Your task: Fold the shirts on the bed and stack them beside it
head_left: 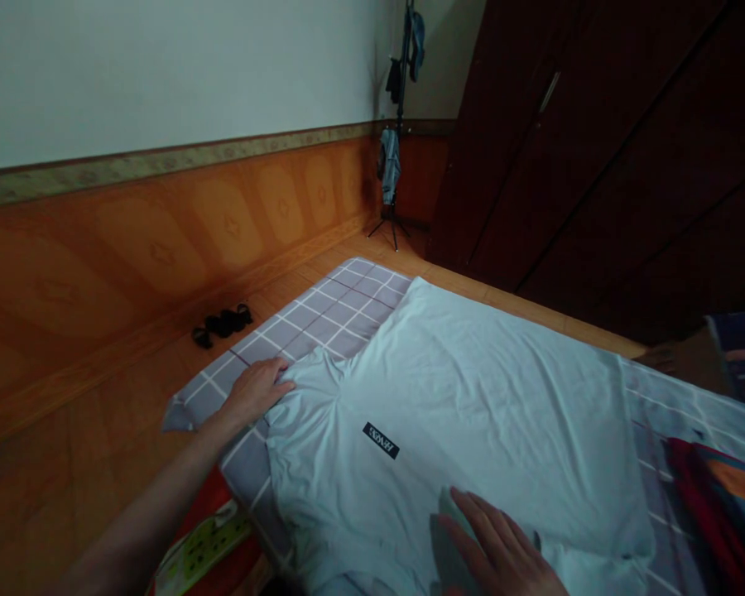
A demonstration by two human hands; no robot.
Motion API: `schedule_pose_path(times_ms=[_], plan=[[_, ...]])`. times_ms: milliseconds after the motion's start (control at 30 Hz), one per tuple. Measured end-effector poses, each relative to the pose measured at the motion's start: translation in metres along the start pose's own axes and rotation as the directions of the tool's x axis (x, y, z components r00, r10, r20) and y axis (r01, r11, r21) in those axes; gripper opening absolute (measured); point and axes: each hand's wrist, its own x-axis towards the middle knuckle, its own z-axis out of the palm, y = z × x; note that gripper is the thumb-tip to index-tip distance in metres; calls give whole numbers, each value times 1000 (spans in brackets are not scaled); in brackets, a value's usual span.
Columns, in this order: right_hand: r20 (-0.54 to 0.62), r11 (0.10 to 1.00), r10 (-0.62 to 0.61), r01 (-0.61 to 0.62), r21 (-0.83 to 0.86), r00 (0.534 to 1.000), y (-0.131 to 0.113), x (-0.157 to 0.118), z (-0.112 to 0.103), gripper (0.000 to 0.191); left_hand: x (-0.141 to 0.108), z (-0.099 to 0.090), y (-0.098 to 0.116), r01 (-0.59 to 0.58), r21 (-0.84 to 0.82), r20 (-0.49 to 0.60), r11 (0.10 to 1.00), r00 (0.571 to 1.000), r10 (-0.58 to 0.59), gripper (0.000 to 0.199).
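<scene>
1. Step in hand, by judgement: spreading and smoothing a pale shirt (484, 397), laid out broad over a bed (323, 310). Hem (627, 463) to the right, sleeve (314, 377) out at the left.
2. At the sleeve's outer edge: left hand (257, 389), in contact, thumb and fingertips close together. Pinching the cloth or only pressing: cannot tell.
3. Over the near part of the shirt: right hand (502, 546), fingers long and loosely apart, nothing visible in the grasp. Touching or just above: cannot tell.
4. Cloth: black label (381, 440) with pale lettering, face up. Creases bunched where sleeve meets body; softer ripples across the middle. Not yet smooth.
5. Next move, by judgement: light outward pull at the sleeve, flat palm on the body as anchor. Possible trouble: dragging the whole shirt askew, judging by the thin, loose look.
6. Surface: grey sheet, white grid lines, visible around the shirt. Beyond the hem, apart from it: dark red cloth (695, 480).
7. Below the bed's near left edge: power strip (208, 546) on something red.
8. Room: dim. Black footwear (223, 323) on a brown floor (99, 430), near orange panelling (192, 223). Far corner: coat stand (401, 91) with a blue-grey garment (390, 161). To the right: dark wardrobe (583, 165).
</scene>
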Motion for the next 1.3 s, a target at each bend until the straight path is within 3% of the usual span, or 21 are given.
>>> schedule_pose_path(times_ms=[200,333,433,533,600,733,900,1000,1100,1300], plan=[[-23,976,140,-135,169,990,-2,32,23,27,7,-6,10,32,-100,-37,994,999,-36,10],[-82,951,191,-164,260,978,0,28,41,24,-8,-26,41,3,-175,-82,985,996,-17,5],[-80,939,195,-163,303,978,2,21,45,23,-33,-34,81,-168,-261,-63,950,986,157,5],[-86,941,191,-158,298,978,4,19,44,24,-56,-29,113,-409,-318,111,855,880,462,27],[-83,941,184,-151,303,979,6,19,42,24,-63,-22,120,-451,-323,177,832,835,521,39],[-54,929,190,-161,332,980,8,22,39,23,-59,-12,104,-345,-240,121,907,917,380,27],[-51,931,167,-141,335,985,9,23,31,22,-55,-11,71,-101,-152,62,983,992,112,20],[-35,917,178,-153,368,983,10,30,23,24,-60,-6,58,33,-126,92,991,996,-21,19],[47,875,237,-234,425,970,16,55,21,25,-65,0,53,70,-146,155,987,987,-47,16],[219,803,413,-467,371,884,34,133,53,16,-69,-1,55,70,-198,182,978,983,-34,14]])
